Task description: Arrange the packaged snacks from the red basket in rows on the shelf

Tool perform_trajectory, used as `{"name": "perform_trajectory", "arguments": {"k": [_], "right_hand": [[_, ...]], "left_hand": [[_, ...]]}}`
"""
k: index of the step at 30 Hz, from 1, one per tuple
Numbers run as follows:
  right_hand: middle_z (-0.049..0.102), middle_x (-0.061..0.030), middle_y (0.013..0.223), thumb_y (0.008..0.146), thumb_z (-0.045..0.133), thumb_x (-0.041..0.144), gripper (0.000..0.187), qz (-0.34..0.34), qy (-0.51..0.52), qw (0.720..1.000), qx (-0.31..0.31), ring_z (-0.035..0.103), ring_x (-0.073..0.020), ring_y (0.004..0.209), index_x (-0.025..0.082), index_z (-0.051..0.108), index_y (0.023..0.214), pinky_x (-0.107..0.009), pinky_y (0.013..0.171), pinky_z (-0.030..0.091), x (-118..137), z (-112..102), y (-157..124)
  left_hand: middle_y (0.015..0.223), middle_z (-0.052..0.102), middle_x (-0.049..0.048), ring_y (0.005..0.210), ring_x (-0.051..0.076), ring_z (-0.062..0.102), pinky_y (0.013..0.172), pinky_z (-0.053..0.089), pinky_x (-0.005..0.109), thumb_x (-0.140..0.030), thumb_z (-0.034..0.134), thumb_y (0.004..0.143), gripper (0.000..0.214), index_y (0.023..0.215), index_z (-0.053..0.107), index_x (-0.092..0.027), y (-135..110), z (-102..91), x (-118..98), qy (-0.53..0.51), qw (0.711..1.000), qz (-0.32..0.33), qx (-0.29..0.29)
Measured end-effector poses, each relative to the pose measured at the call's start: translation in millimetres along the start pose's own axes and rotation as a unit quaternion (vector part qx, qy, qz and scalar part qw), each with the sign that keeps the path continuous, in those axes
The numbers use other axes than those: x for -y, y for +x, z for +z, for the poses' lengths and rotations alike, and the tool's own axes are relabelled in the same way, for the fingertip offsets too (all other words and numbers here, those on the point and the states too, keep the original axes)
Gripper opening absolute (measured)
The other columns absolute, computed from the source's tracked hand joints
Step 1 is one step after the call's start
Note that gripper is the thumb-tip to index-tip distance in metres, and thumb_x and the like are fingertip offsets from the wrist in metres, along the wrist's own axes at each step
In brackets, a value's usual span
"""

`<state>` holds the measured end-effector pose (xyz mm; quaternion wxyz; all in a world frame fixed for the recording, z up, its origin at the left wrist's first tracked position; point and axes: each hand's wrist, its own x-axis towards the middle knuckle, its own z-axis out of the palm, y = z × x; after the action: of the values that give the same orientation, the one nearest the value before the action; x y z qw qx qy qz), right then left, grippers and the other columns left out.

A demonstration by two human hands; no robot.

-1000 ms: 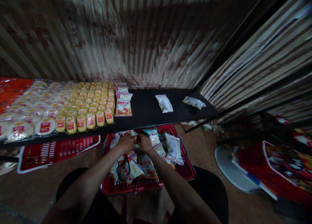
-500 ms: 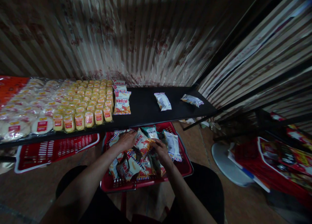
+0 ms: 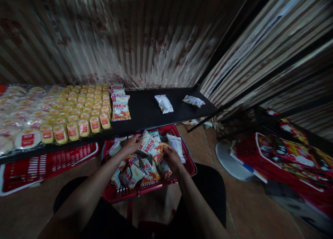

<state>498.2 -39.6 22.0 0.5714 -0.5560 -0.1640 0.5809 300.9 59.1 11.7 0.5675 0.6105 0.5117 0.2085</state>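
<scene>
Both hands are at work on one snack bag [image 3: 151, 144], which is held above the other bags in the red basket [image 3: 194, 169]. The left hand [image 3: 132, 144] has its fingers closed on the bag's upper left edge; the right hand [image 3: 173, 158] pinches its lower right side. The step in hand looks like lifting and turning this bag. The next move probably calls for a light two-handed grip, clear of the black shelf's [image 3: 145, 109] edge. The bag is white and orange, with red lettering and a striped end seam.
</scene>
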Motion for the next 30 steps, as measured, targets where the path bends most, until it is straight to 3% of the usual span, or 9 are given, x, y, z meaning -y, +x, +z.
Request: {"name": "perform_trajectory", "arguments": {"k": [8,13,16,18,22,30], "right_hand": [[0.072,0.0012,0.082,0.054,0.081,0.035,0.041,-0.021,-0.007,1.0,-0.002,0.064,-0.0154,0.073,0.022,0.068,0.09,-0.029,0.073,0.05,-4,5,-3],[0.072,-0.0006,0.087,0.056,0.079,0.038,0.042,-0.062,-0.052,0.997,0.01,0.065,-0.0184,0.078,0.022,0.068,0.093,-0.033,0.078,0.051,-7,11,-10],[0.072,-0.0037,0.091,0.063,0.074,0.043,0.038,-0.117,-0.123,0.985,-0.028,0.064,-0.0218,0.084,0.021,0.07,0.094,-0.036,0.08,0.051,-6,16,-17],[0.071,-0.0054,0.096,0.069,0.07,0.042,0.032,-0.19,-0.187,0.962,-0.061,0.062,-0.0231,0.092,0.021,0.072,0.093,-0.038,0.085,0.049,-6,20,-23],[0.066,-0.006,0.092,0.08,0.06,0.034,0.021,-0.348,-0.296,0.885,-0.09,0.059,-0.0211,0.092,0.023,0.074,0.092,-0.036,0.084,0.048,-6,23,-36],[0.061,-0.0051,0.091,0.086,0.048,0.012,0.038,-0.511,-0.443,0.736,-0.019,0.058,-0.0178,0.085,0.033,0.067,0.111,-0.032,0.071,0.05,1,21,-63]], "left_hand": [[0.097,0.07,0.0094,0.085,0.021,0.065,0.074,0.048,0.03,-0.044,0.07,0.067,0.041,0.095,0.064,-0.016,-7,-2.1,-10,-0.2,0.98,-0.003,0.002],[0.078,0.069,0.0025,0.067,0.016,0.061,0.064,0.044,0.025,-0.033,0.077,0.057,0.03,0.08,0.066,-0.017,-7,-5.4,-17,-0.315,0.948,-0.012,-0.033],[0.068,0.065,-0.0013,0.059,0.012,0.057,0.059,0.041,0.023,-0.027,0.076,0.056,0.024,0.074,0.064,-0.017,-5,-5.3,-17,-0.354,0.934,-0.015,-0.056],[0.062,0.062,-0.0031,0.055,0.01,0.054,0.056,0.04,0.021,-0.026,0.073,0.058,0.02,0.072,0.062,-0.017,-4,-3.5,-16,-0.373,0.925,-0.017,-0.066],[0.062,0.06,-0.0035,0.056,0.009,0.053,0.057,0.04,0.021,-0.022,0.069,0.06,0.015,0.072,0.061,-0.017,-3,3.2,-14,-0.415,0.907,-0.016,-0.07],[0.073,0.066,0.0001,0.073,0.014,0.061,0.07,0.047,0.026,-0.014,0.064,0.056,0.017,0.072,0.061,-0.017,-3,16.6,-14,-0.476,0.878,-0.022,-0.044]]}}
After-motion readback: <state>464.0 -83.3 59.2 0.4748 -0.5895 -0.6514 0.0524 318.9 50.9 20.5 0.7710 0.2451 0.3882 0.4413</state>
